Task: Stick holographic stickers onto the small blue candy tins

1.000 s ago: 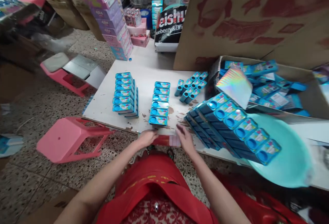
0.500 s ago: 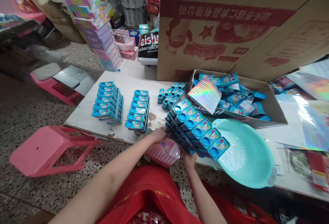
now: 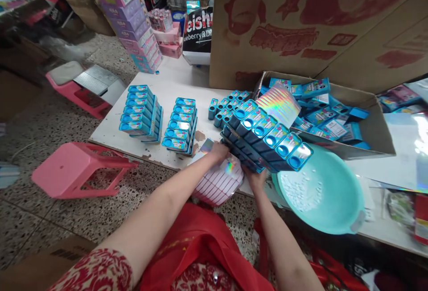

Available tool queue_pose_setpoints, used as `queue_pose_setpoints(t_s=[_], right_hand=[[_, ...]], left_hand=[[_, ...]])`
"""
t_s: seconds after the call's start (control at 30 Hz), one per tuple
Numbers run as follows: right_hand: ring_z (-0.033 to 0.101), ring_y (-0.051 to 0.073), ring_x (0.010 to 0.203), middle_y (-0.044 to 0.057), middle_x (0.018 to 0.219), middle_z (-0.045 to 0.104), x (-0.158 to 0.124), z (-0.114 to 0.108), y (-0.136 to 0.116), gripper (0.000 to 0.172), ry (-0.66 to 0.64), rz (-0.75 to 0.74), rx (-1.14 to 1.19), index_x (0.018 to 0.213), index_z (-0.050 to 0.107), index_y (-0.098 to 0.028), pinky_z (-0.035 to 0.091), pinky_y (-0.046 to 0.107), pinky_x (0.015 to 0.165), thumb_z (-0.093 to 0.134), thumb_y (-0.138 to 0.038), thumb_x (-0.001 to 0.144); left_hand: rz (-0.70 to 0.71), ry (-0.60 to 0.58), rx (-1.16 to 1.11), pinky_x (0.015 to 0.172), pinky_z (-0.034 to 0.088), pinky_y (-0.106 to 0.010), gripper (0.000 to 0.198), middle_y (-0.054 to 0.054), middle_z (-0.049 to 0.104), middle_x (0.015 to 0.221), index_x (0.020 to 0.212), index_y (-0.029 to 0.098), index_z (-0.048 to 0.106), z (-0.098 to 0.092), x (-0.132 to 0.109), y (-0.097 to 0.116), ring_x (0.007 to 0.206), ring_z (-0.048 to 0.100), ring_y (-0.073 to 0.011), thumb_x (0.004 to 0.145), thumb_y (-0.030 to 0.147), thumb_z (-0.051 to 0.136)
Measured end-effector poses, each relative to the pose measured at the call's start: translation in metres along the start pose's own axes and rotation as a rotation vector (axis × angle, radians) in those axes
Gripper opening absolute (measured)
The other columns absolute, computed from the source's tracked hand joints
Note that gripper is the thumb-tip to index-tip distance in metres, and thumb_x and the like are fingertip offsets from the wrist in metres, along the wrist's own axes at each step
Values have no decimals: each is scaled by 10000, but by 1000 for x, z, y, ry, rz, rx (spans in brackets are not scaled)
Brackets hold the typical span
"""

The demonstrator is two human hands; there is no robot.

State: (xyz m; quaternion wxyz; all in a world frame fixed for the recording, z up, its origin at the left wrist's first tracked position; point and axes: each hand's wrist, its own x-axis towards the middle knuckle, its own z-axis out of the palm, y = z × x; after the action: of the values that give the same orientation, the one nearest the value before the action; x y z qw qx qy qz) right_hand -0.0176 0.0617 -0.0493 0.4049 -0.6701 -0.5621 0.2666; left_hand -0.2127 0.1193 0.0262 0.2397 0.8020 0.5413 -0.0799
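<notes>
My left hand (image 3: pixel 220 152) is closed on the upper left part of a bent sticker sheet (image 3: pixel 217 186), shiny and printed with a pinkish-red grid. The sheet hangs over the table's front edge. At its right edge is my right hand (image 3: pixel 257 179), fingers curled and partly hidden; it seems to grip the sheet there. Just above that hand, touching or nearly so, a row of blue candy tins (image 3: pixel 270 135) is stacked on more tins. Two more stacks of blue tins, a middle one (image 3: pixel 179 124) and a left one (image 3: pixel 137 108), stand upright on the table.
Small blue containers (image 3: pixel 227 108) stand behind my hands. A cardboard tray (image 3: pixel 381 135) holds loose blue packs and a holographic sheet (image 3: pixel 279 101). Right of me is a turquoise basin (image 3: pixel 344 193) with white pieces. A large carton (image 3: pixel 267 28) blocks the back. A pink stool (image 3: pixel 63 166) stands left.
The view has tilted down, so the table and its contents appear higher. The sticker sheet has turned to show more of its grid. Both hands stay at its edges.
</notes>
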Motion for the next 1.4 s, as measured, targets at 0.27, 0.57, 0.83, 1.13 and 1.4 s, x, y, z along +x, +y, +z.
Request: queue_pose_setpoints(t_s=[0.27,0.57,0.83,1.13,1.4], right_hand=[[497,316,1159,230,1255,505,-62,-17,-34,821,143,189,44,1289,420,-63,389,499,995,646,-562,678],[566,230,1009,90,1056,626,-98,13,-124,276,-372,-564,-223,1053,629,-229,432,383,884,551,-431,883],[585,189,784,66,800,648,-86,36,-125,324,-800,-604,-372,991,691,-224,424,274,687,435,-415,943],[568,187,801,60,777,620,-41,74,-137,289,-1015,-547,-447,820,696,-210,408,268,691,445,-295,935],[523,172,713,51,701,576,-4,85,-142,377,-999,-529,-375,698,655,-191,377,266,648,412,-338,945]], left_hand=[[-30,73,-54,841,409,-340,256,-101,691,968,933,167,660,7,-115,-18,968,620,-234,911,198,407],[-57,188,-289,847,409,-307,252,-59,683,960,924,186,647,34,-199,-54,952,606,-194,939,256,405],[-107,283,-714,866,433,-239,260,-20,710,1017,1002,201,683,54,-217,-73,947,628,-155,900,236,445],[-259,81,-552,1017,383,-261,405,-49,575,1322,1292,188,546,47,-170,-120,1194,536,-168,936,263,367],[-255,27,-377,1010,391,-308,353,-59,651,1206,1185,205,630,29,-119,-134,1173,546,-212,927,197,390]])
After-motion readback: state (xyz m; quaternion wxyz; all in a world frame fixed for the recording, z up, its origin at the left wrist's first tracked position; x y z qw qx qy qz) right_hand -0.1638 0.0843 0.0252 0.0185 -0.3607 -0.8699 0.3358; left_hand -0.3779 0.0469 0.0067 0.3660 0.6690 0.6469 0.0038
